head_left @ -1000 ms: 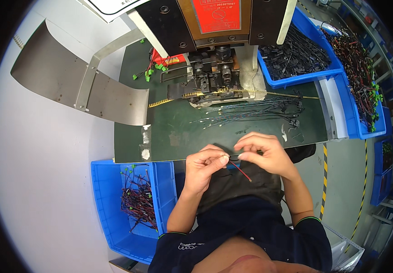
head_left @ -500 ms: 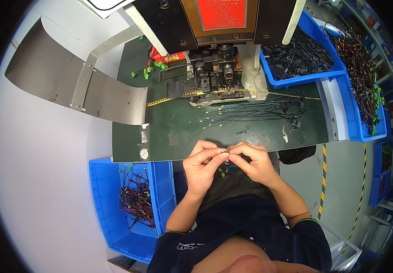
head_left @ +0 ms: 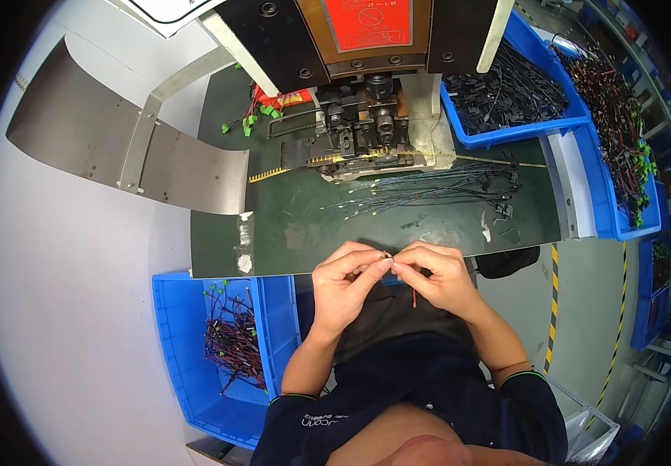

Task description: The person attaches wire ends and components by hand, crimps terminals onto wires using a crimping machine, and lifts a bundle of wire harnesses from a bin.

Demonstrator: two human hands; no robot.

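Note:
My left hand point(head_left: 341, 286) and my right hand point(head_left: 440, 281) meet just off the front edge of the green worktable point(head_left: 304, 233). Thumbs and forefingers of both are pinched together, fingertip to fingertip, on a thin wire lead. Only a short red stretch of this wire point(head_left: 414, 298) hangs below my right hand; the fingers cover most of the rest. Beyond the hands, several dark wires point(head_left: 421, 190) with black connectors lie in a loose bundle on the table. Behind them stands a crimping machine point(head_left: 366, 128), fed by a yellowish terminal strip point(head_left: 267, 176).
A blue bin point(head_left: 176, 349) with red and black wire leads stands at lower left. Blue trays of black parts point(head_left: 506, 97) and wires with green connectors point(head_left: 615, 147) occupy the right. A curved metal chute point(head_left: 188, 175) juts over the table's left side.
The green connector that dangled below my fingers no longer shows there, and a red wire end now hangs under my right hand. Both hands stay pinched in nearly the same place.

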